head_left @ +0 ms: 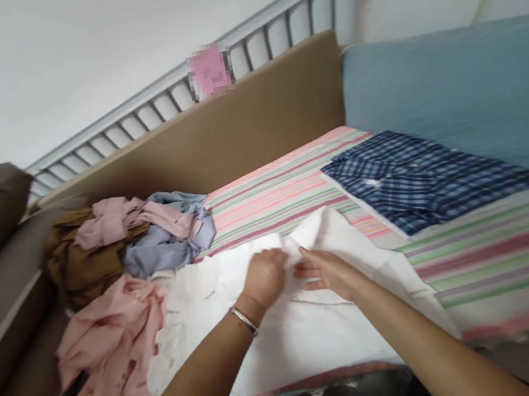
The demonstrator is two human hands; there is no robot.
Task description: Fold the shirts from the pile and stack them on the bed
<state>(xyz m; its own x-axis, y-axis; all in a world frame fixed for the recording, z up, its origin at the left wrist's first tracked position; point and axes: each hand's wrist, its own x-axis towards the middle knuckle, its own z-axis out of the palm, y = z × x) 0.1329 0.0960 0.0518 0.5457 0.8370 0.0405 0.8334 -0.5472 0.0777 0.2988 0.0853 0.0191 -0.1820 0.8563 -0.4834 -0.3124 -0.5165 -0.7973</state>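
Note:
A white shirt (pixel 349 339) lies spread over the striped cover in front of me, its upper part raised in a fold. My left hand (pixel 267 275), with a silver bangle at the wrist, is closed on the cloth near the shirt's upper middle; its fingertips are partly hidden. Just to the right, my right hand (pixel 325 272) rests over the same shirt with its fingers stretched and slightly apart. A gap of cloth shows between the two hands.
A folded blue plaid shirt (pixel 408 180) lies on the striped cover (pixel 497 254) at right. At left are a pink shirt (pixel 114 365) and a heap of brown, pink and blue clothes (pixel 165 241). Behind stand a tan backboard (pixel 270 109), metal railing and blue backrest (pixel 453 85).

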